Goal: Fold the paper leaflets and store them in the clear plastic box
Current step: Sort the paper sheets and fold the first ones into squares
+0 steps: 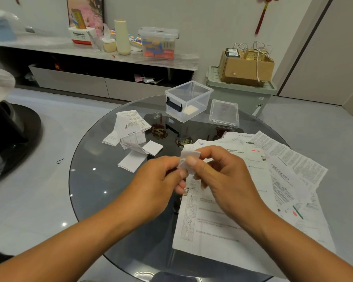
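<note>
- One clear box (189,100) stands open at the far side of a round glass table (94,180); one pale folded item lies on its floor.
- One lid (224,112) rests flat just right of the box, apart from it.
- Folded leaflets (132,137) lie in a loose cluster at the table's left; at least five can be made out, some still half open, so the exact count is unclear.
- Unfolded sheets (283,165) overlap in a spread over the table's right half; at least four, edges hidden beneath one another.
- Two bare hands meet above the table's middle, over the nearest sheet.
- The left hand (161,180) has its fingers curled in, pinching the lower left part of one small folded leaflet (189,157).
- The right hand (222,171) pinches the same leaflet, thumb pressed across its front, fingers curled behind.
- The leaflet is held clear of the tabletop between both hands, well short of the box.
</note>
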The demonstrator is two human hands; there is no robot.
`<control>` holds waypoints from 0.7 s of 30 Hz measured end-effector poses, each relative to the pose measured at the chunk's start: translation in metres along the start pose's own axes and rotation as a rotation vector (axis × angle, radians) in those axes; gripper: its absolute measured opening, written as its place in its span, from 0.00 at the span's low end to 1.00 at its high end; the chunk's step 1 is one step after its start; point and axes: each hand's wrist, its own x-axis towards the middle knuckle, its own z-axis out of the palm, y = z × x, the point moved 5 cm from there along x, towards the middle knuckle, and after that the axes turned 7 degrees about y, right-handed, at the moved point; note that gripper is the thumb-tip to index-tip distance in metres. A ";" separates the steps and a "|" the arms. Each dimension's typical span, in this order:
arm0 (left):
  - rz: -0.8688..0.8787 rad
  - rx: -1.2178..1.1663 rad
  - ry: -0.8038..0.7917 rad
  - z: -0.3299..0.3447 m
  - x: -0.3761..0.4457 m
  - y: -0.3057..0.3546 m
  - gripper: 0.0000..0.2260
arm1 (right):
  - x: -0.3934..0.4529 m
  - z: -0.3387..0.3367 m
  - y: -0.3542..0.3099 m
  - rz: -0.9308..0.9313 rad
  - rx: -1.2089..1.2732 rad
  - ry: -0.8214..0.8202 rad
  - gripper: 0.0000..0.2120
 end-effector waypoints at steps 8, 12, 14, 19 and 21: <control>-0.040 -0.330 0.003 0.001 -0.002 0.001 0.10 | 0.001 -0.001 0.006 0.174 0.245 -0.034 0.09; 0.039 -0.108 -0.075 0.008 -0.006 0.002 0.13 | -0.001 0.001 0.010 0.194 0.243 -0.025 0.04; 0.079 0.042 -0.132 0.007 -0.005 0.003 0.14 | -0.001 0.000 0.009 0.143 0.084 -0.027 0.03; 0.158 0.460 0.298 -0.062 0.022 -0.001 0.16 | 0.013 -0.019 -0.003 -0.026 -0.367 0.064 0.06; 0.150 0.665 0.384 -0.090 0.030 -0.005 0.22 | 0.016 -0.014 0.001 -0.001 -0.515 -0.047 0.06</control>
